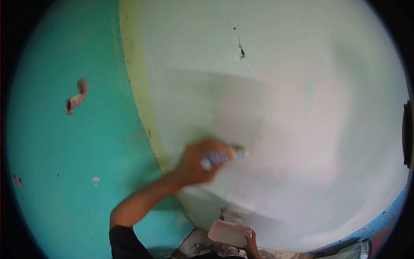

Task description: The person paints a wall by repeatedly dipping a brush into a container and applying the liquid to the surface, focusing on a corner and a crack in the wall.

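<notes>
My left hand (199, 160), smeared by motion, is closed around a paintbrush (219, 157) with a white and blue handle. The brush's head points right, at or close to the pale wall (293, 121); whether it touches is too blurred to tell. Low in the view, my right hand (251, 245) grips the right end of a pinkish rectangular tub (230, 233). Something pale fills the inside of the tub. A thin crack with a chipped hole (242, 53) runs down the pale wall above my left hand.
A green wall (86, 151) with chipped spots meets the pale wall along a yellowish strip (134, 77) at the left. Below lies a dirty floor (195, 244). At the lower right are a blue patterned band (379, 222) and clear plastic sheeting (358, 250).
</notes>
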The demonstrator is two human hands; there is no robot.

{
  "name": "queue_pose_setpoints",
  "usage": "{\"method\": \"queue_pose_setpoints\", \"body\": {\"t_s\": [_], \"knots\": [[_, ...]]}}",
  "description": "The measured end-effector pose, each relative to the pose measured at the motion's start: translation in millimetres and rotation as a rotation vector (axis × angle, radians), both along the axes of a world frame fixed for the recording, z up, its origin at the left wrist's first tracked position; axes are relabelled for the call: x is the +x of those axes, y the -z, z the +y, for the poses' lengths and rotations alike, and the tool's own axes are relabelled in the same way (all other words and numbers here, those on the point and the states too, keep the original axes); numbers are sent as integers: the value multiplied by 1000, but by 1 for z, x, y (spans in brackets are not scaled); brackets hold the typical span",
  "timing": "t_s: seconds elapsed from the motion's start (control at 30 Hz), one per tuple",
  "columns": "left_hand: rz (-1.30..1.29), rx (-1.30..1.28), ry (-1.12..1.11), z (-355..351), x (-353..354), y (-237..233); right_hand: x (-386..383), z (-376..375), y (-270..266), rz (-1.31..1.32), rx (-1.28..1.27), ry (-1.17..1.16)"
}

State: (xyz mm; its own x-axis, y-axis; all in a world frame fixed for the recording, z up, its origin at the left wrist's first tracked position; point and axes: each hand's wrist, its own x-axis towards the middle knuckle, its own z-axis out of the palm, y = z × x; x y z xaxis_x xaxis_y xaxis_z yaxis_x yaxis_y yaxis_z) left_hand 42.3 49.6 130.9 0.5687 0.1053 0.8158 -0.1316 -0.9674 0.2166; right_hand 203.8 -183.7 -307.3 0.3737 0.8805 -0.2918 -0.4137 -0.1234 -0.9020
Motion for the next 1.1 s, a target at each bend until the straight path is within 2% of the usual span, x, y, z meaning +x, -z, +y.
{"method": "queue_pose_setpoints", "body": {"t_s": [0.07, 0.1, 0.13, 0.2, 0.3, 0.4, 0.47, 0.5, 0.53, 0.57, 0.6, 0.67, 0.73, 0.8, 0.83, 0.93, 1.0, 1.03, 1.07, 1.1], "knots": [[-142, -76, 60, 8, -7, -68, -4, -1, -8, 8, -17, -11], [-223, -199, 103, 14, -16, -99, -6, -2, -17, 21, -41, -23], [-297, -138, 45, 20, -22, -129, -8, -4, -23, 35, -67, -34], [-419, 40, -207, 14, -31, -177, -8, -5, -19, 29, -59, -31], [-619, 317, -299, 15, -33, -202, -11, -4, -22, 38, -50, -3], [-558, 586, -72, 59, -33, -164, -9, -7, -24, 63, -52, 6], [-344, 924, -237, 71, -35, -109, -9, -6, -20, 67, -52, 11], [-260, 965, -385, 48, -34, -73, -8, -7, -18, 58, -58, 16], [-184, 889, -429, 53, -33, -23, -7, -7, -16, 48, -62, 18], [-231, 900, -360, 48, -31, 15, -7, -7, -15, 52, -64, 22], [-199, 800, -234, 42, -31, 53, -6, -7, -14, 54, -66, 28], [-131, 657, -246, 26, -35, 131, -5, -10, -17, 69, -61, 40], [-76, 606, -243, 9, -39, 192, -4, -12, -25, 97, -43, 56], [8, 490, -156, -6, -43, 226, -3, -13, -33, 89, -57, 54], [48, 431, -114, -7, -44, 236, -2, -14, -35, 82, -65, 53], [134, 118, 40, 2, -53, 225, -2, -14, -38, 89, -53, 52], [194, -107, 56, 14, -53, 164, -3, -13, -35, 89, -58, 49], [220, -86, -59, 28, -55, 140, -3, -12, -34, 87, -63, 48], [118, -67, -1, 34, -52, 95, -5, -12, -34, 83, -63, 40], [148, -352, -7, 36, -55, 55, -7, -11, -35, 78, -63, 32]]}}
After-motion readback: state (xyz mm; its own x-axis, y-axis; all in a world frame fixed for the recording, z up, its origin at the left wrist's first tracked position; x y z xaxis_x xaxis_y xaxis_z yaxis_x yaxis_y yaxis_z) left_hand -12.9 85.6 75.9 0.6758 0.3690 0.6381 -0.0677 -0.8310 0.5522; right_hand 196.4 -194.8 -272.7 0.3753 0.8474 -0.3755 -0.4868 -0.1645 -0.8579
